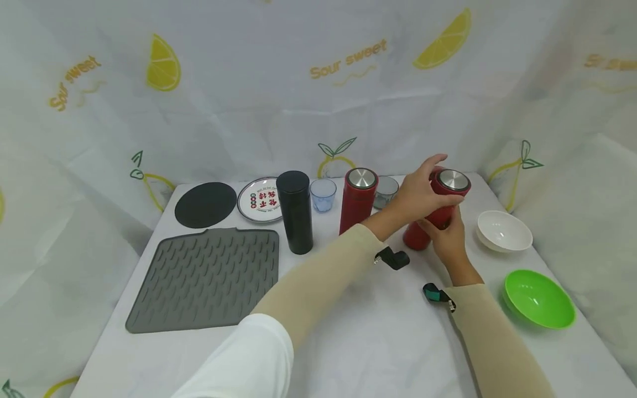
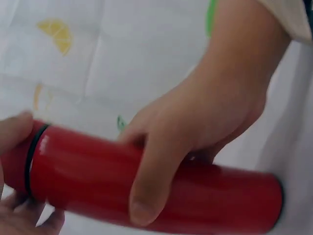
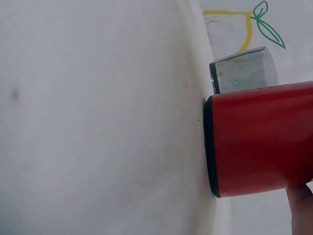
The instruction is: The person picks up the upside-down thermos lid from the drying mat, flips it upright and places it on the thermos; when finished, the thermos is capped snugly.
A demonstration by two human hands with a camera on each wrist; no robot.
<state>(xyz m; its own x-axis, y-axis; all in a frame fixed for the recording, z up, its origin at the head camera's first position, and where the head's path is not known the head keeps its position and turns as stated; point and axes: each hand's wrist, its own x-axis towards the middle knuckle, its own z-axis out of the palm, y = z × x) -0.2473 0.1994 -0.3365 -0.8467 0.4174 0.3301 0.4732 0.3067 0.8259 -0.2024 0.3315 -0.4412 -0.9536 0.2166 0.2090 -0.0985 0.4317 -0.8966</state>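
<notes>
Both my hands on the tilted red flask (image 1: 438,207) at the right back of the bench (image 1: 348,342).

My left hand (image 1: 420,193) has its grip curled round the flask's upper end by the steel lid; my right hand (image 1: 448,237) has its grip wrapped round the body lower down. The flask leans, its base close to the bench. A second red flask (image 1: 358,200) stands upright just left, a white bowl (image 1: 504,231) to the right.

A red flask (image 1: 438,213) with a silver lid sat right of centre; another red flask (image 1: 357,202) and a black one (image 1: 295,211) stood centre. Grey ridged mat (image 1: 206,279) lower left, green bowl (image 1: 539,298) lower right, white bowl (image 1: 504,231) above it; lemon-printed white backdrop (image 1: 318,83).
</notes>
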